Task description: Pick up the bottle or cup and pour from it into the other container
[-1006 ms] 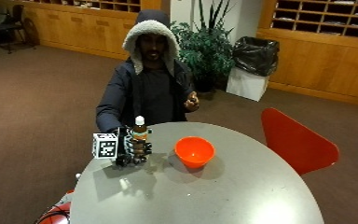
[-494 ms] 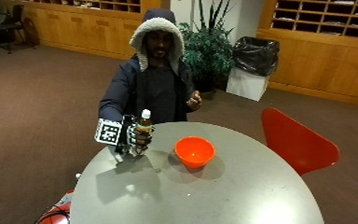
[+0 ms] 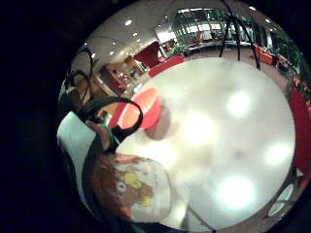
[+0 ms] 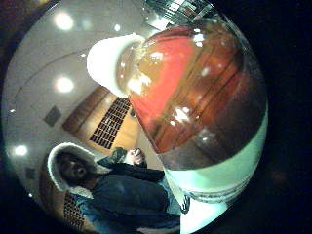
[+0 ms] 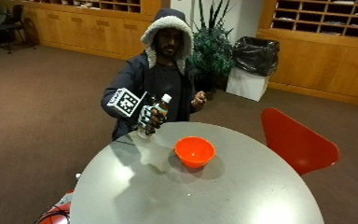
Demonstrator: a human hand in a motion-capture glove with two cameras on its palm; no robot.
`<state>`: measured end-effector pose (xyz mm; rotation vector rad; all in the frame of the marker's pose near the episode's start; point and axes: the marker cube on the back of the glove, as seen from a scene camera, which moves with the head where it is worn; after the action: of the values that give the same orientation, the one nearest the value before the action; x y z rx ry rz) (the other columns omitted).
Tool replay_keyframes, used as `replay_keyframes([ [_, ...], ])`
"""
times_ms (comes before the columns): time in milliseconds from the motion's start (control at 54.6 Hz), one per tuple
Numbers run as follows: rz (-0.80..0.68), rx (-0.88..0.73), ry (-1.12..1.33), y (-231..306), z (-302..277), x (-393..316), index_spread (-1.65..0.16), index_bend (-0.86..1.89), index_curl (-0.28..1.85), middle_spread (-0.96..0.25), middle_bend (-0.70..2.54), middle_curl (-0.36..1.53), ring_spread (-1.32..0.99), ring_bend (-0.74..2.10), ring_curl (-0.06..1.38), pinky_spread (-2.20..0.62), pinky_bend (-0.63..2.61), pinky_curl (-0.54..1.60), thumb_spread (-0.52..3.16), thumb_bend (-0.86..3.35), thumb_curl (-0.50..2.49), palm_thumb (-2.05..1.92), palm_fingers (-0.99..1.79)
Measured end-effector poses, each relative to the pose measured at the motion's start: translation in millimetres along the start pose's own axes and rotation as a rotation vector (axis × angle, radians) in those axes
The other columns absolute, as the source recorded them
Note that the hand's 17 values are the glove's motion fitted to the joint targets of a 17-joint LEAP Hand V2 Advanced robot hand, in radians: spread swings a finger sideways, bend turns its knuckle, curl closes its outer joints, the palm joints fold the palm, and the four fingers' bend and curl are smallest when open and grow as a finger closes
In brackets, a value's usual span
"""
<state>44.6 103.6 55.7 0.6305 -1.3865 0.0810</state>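
Observation:
In the outside view my gloved right hand (image 5: pixel 147 116) grips a clear bottle (image 5: pixel 154 114) of amber liquid with a white cap, lifted off the round grey table (image 5: pixel 185 196) and tipped slightly toward the orange bowl (image 5: pixel 194 151). The bowl stands on the table below and to the right of the bottle, apart from it. In the thumb side palm view the bottle (image 4: pixel 195 97) fills most of the picture, with its white cap (image 4: pixel 109 61) showing. The little finger side palm view shows the bottle's label (image 3: pixel 129 187) close by and the orange bowl (image 3: pixel 141 109) on the table beyond.
A red chair (image 5: pixel 293 142) stands at the table's right side. A red object (image 5: pixel 58 214) lies low at the table's near left edge. The person's bare left hand (image 5: pixel 199 99) is raised near the chest, away from the table.
My hand has lifted the bottle from the table surface up to chest height, a little nearer the bowl. The bowl has stayed in place.

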Motion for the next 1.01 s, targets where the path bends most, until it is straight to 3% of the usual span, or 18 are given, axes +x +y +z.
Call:
replay_keyframes([
  [73, 0.048, 0.077, 0.143, -16, 8, -10, -0.26, 0.11, 0.26, -0.22, 0.39, 0.48, -0.20, 0.69, 0.44, -0.19, 0.56, 0.38, 0.35, -0.04, 0.64, 0.99, 1.20],
  [201, -0.039, -0.139, 0.382, -19, 14, -18, -0.26, 0.11, 0.26, -0.22, 0.38, 0.49, -0.20, 0.69, 0.44, -0.20, 0.56, 0.38, 0.33, -0.04, 0.65, 0.99, 1.20],
  [1006, -0.097, -0.539, 1.218, -83, 74, -27, -0.26, 0.11, 0.28, -0.23, 0.38, 0.51, -0.21, 0.69, 0.45, -0.20, 0.57, 0.38, 0.33, -0.04, 0.67, 0.98, 1.20],
])
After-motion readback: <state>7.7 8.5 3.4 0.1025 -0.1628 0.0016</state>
